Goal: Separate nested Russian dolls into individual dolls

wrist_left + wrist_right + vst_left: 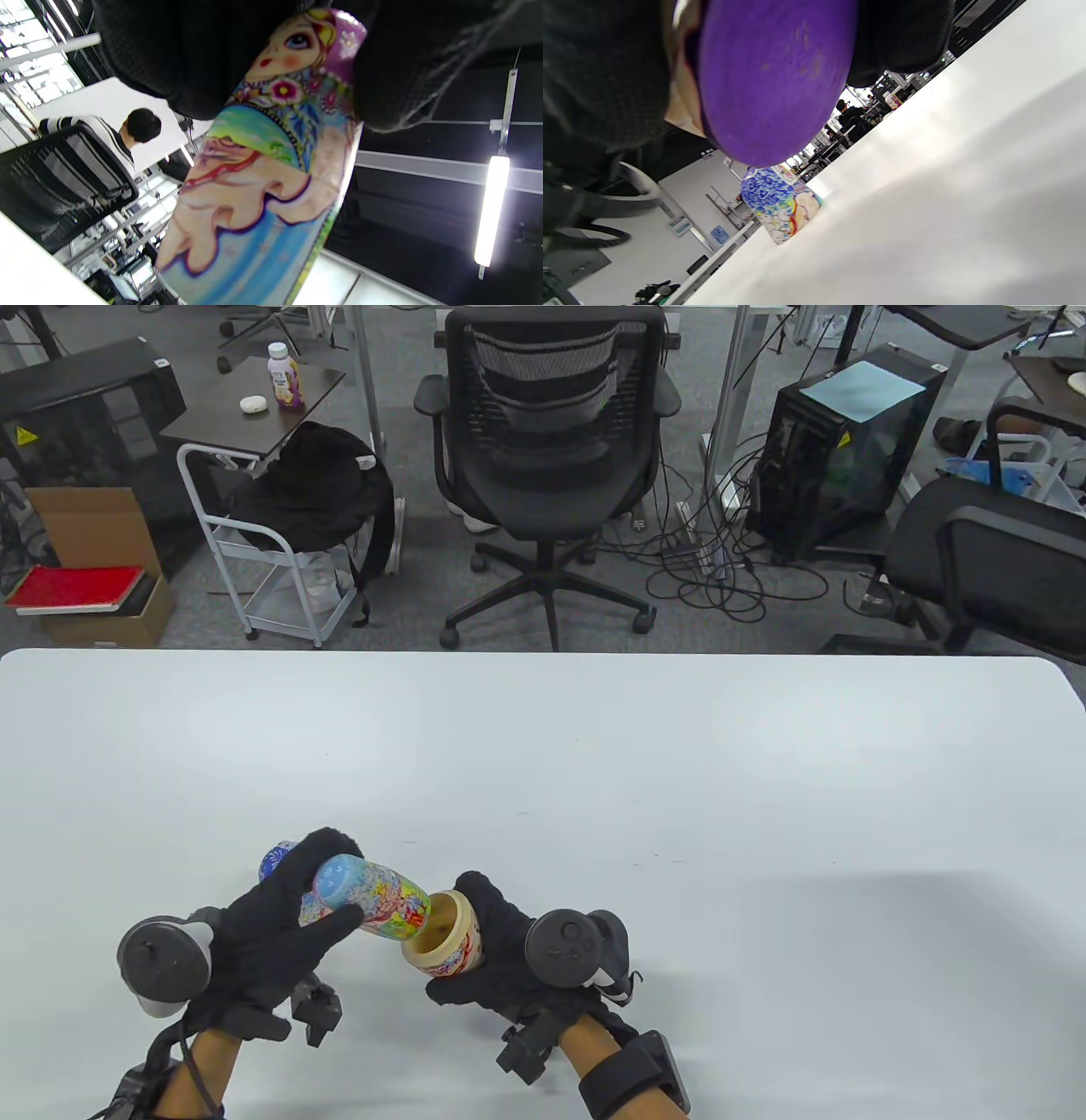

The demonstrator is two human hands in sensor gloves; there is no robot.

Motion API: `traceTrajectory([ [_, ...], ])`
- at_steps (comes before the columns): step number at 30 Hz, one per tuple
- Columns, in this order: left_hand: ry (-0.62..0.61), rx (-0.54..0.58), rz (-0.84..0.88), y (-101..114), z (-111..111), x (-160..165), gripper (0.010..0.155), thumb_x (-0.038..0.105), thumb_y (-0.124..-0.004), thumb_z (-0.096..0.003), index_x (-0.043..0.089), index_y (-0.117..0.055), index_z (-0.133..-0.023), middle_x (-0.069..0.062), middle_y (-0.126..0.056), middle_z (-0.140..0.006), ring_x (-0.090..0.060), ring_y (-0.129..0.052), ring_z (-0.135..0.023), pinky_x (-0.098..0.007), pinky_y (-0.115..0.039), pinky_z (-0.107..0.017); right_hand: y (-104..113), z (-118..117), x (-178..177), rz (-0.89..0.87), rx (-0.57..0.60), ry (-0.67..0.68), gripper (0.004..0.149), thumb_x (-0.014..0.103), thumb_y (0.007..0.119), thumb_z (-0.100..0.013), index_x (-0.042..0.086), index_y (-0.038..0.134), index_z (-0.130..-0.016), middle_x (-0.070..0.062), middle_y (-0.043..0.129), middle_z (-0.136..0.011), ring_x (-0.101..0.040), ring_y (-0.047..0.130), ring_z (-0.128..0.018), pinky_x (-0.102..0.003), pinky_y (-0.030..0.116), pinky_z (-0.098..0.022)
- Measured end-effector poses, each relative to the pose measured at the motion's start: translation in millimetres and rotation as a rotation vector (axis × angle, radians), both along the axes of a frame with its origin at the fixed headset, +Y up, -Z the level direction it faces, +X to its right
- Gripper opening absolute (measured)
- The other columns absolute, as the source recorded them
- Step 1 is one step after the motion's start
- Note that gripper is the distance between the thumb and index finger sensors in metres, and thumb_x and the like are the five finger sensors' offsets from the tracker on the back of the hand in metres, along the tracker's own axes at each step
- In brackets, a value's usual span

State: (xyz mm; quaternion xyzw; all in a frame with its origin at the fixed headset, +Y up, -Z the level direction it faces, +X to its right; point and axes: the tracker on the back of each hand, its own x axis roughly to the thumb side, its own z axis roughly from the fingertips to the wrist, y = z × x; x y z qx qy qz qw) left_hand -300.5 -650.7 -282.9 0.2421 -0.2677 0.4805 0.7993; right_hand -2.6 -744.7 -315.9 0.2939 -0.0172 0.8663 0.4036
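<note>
Left hand (263, 933) grips an inner doll (373, 897) just clear of the open bottom shell (443, 943) cupped in the right hand (501, 954).

Both hands sit at the lower left of the table view, above the white table (679, 780); the doll lies tilted, foot toward the shell's mouth, probably because it was just drawn out sideways. A blue-patterned doll top (278, 858) peeks out behind the left hand, likely set aside. Only the left wrist view shows the doll's painted face, between gloved fingers (178, 59). Only the right wrist view shows the shell's purple base (772, 76) and the blue top standing on the table near its centre.
</note>
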Motion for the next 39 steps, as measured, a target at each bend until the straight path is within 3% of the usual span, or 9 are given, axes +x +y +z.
traceTrajectory([
  [5,0.096,0.003,-0.086,-1.7,-1.5,-8.5,0.077,0.053,-0.084,-0.0528,0.011,-0.056,-0.111,-0.021,-0.079,-0.102,-0.04,-0.087,-0.088,-0.053,-0.077,-0.064,5.9,-4.1,11.5,-0.04,0.009,-0.078,0.115,0.059,0.097,-0.031,0.011,0.028,-0.111,-0.021,0.064,-0.108,-0.046,0.078,-0.09,-0.056,0.072,-0.064],
  [9,0.138,-0.046,-0.246,-16.8,-10.0,1.5,0.077,0.053,-0.085,-0.0525,0.01,-0.057,-0.11,-0.021,-0.08,-0.101,-0.041,-0.088,-0.087,-0.053,-0.078,-0.063,14.7,-6.6,25.0,-0.103,0.022,-0.127,0.115,0.059,0.097,-0.032,0.012,0.028,-0.111,-0.021,0.063,-0.109,-0.045,0.078,-0.091,-0.056,0.072,-0.065],
  [17,0.075,-0.141,-0.444,-52.6,-24.5,32.8,0.077,0.052,-0.086,-0.0516,0.011,-0.057,-0.11,-0.021,-0.08,-0.101,-0.04,-0.089,-0.086,-0.053,-0.079,-0.062,14.6,-10.4,39.0,-0.234,-0.011,-0.153,0.115,0.06,0.096,-0.032,0.012,0.027,-0.11,-0.02,0.062,-0.109,-0.044,0.078,-0.091,-0.055,0.072,-0.065],
  [26,0.017,-0.171,-0.58,-76.9,-33.6,56.4,0.077,0.052,-0.086,-0.051,0.011,-0.057,-0.109,-0.02,-0.08,-0.101,-0.04,-0.089,-0.086,-0.053,-0.079,-0.062,12.9,-9.9,36.0,-0.207,-0.003,-0.133,0.115,0.06,0.096,-0.032,0.013,0.027,-0.11,-0.019,0.062,-0.11,-0.044,0.078,-0.092,-0.054,0.073,-0.065],
  [31,0.015,-0.161,-0.582,-78.7,-34.1,58.5,0.079,0.054,-0.087,-0.0496,0.013,-0.056,-0.11,-0.018,-0.08,-0.101,-0.038,-0.089,-0.087,-0.052,-0.079,-0.062,12.4,-9.8,35.4,-0.208,-0.008,-0.127,0.115,0.06,0.096,-0.032,0.013,0.027,-0.111,-0.019,0.062,-0.11,-0.043,0.078,-0.092,-0.054,0.072,-0.065],
  [34,0.009,-0.18,-0.605,-75.7,-34.4,54.3,0.089,0.06,-0.086,-0.0479,0.012,-0.047,-0.113,-0.017,-0.073,-0.105,-0.04,-0.082,-0.092,-0.054,-0.075,-0.065,12.4,-9.6,34.9,-0.209,-0.01,-0.125,0.115,0.06,0.096,-0.032,0.013,0.027,-0.111,-0.019,0.062,-0.11,-0.044,0.078,-0.092,-0.054,0.072,-0.065],
  [37,0.031,-0.155,-0.504,-62.3,-32.6,37.7,0.098,0.069,-0.082,-0.0441,0.013,-0.044,-0.114,-0.021,-0.065,-0.11,-0.045,-0.075,-0.096,-0.058,-0.071,-0.067,12.4,-9.3,34.6,-0.21,-0.007,-0.123,0.115,0.06,0.096,-0.031,0.013,0.027,-0.11,-0.019,0.062,-0.11,-0.044,0.077,-0.092,-0.054,0.072,-0.066],
  [39,0.112,-0.104,-0.413,-52.3,-29.6,17.7,0.099,0.073,-0.08,-0.0436,0.014,-0.044,-0.115,-0.021,-0.064,-0.11,-0.046,-0.073,-0.097,-0.058,-0.069,-0.068,12.8,-8.9,33.7,-0.213,-0.005,-0.117,0.115,0.06,0.096,-0.032,0.014,0.026,-0.111,-0.019,0.061,-0.11,-0.043,0.076,-0.093,-0.053,0.072,-0.067],
])
